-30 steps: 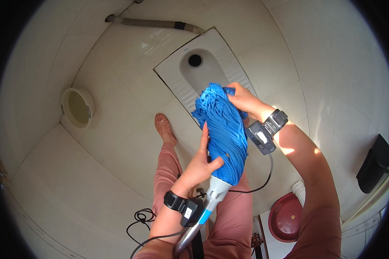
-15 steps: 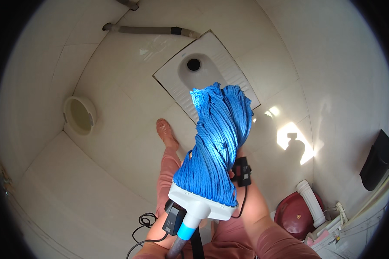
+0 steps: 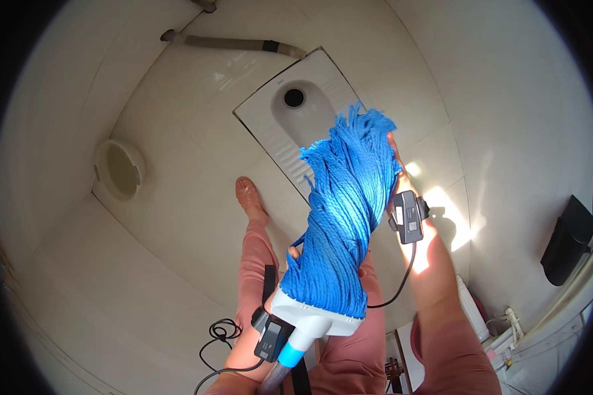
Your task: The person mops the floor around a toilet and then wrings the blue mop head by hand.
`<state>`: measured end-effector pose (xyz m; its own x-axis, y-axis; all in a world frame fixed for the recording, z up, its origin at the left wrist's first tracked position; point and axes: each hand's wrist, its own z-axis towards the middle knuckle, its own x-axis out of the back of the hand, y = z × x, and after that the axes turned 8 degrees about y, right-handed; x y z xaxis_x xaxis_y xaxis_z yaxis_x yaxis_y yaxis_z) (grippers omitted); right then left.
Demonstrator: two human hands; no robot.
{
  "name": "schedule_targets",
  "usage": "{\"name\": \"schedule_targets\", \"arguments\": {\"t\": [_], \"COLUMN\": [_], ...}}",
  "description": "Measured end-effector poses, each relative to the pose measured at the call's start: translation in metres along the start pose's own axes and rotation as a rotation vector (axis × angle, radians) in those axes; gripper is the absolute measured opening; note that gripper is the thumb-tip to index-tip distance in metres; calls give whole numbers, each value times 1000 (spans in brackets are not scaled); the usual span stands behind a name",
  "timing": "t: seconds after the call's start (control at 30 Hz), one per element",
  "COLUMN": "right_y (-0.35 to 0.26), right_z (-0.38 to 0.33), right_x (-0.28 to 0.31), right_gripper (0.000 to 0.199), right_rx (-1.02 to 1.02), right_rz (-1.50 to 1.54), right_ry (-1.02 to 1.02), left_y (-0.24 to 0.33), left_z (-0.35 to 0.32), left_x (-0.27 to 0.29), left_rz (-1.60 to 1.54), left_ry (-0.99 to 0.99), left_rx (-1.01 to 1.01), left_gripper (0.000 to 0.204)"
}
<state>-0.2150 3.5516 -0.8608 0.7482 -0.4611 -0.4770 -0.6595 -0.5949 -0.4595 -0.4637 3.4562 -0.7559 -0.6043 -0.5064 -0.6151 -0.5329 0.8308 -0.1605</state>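
Note:
A mop [image 3: 339, 217] with blue rope strands and a white head plate stretches up from the lower edge; its strands are twisted together. My left hand [image 3: 294, 252] is mostly hidden under the strands near the plate, gripping them, with a bit of finger showing at their left side. At the far end of the strands, my right hand [image 3: 396, 158] grips them from the right and behind; most of its fingers are covered. Black devices are strapped at both wrists. The grey mop handle [image 3: 275, 377] with a blue collar runs down past my left forearm.
A white squat toilet [image 3: 270, 125] is set into the tiled floor ahead. A grey hose [image 3: 224, 43] lies behind it. A pale bucket [image 3: 122, 171] stands by the left wall. On the right wall hangs a black holder [image 3: 566, 240]; a dark red basin [image 3: 416, 339] is partly hidden behind my right arm.
My right hand has moved up and right along the strands, from near the plate to their far end. The strands have shifted right and look more tightly twisted.

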Motion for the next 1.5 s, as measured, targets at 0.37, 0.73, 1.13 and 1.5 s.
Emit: {"name": "schedule_targets", "arguments": {"t": [0.37, 0.73, 1.13, 1.5], "right_y": [-22, 17, -8, -79], "right_z": [2, 30, 13, 4], "right_x": [-88, -97, -133, -120], "right_gripper": [13, 16, 39, 51], "right_rx": [-329, -144, -175, 151], "right_rz": [-565, -1207, -538, -978], "right_ry": [-25, -268, -27, -309], "left_y": [36, 37, 65, 38], "left_z": [2, 17, 6, 14], "left_x": [-48, -7, -26, 16], "left_rz": [521, 707, 626, -140], "left_ry": [43, 134, 67, -284], "left_rx": [-317, -251, -383, 213], "left_gripper": [80, 90, 86, 78]}}
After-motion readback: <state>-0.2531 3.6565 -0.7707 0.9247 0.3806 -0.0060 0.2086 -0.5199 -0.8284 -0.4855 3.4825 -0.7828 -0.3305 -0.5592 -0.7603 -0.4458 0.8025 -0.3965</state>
